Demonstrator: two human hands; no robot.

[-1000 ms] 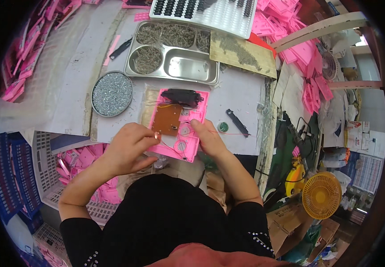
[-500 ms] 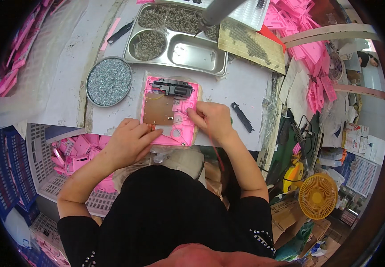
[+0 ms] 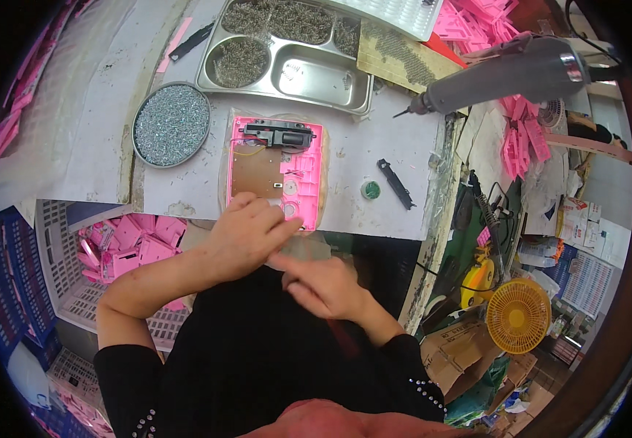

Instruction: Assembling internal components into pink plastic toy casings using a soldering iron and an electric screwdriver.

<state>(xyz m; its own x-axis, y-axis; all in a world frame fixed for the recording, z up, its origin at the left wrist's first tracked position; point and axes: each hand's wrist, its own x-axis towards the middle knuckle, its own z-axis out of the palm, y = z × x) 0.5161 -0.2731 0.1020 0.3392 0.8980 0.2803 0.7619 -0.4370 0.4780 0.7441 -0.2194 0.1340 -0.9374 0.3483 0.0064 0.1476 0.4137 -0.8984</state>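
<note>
Head view: pink case [image 3: 312, 197], uncovered; board [image 3: 253, 175], black unit [image 3: 279, 136] in place; left hand [image 3: 255, 231], right hand [image 3: 328, 286]: fingers bent, grip unclear.

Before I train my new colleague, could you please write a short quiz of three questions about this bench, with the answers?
1. Which thing lies just right of the pink case?
a) round dish
b) green disc
c) metal tray

2. True or false: the left hand is nearer to the case than the right hand.

3. Fill in: the tip of the grey driver points to the picture's ____ side.

Key: 1 b; 2 true; 3 left.
</note>
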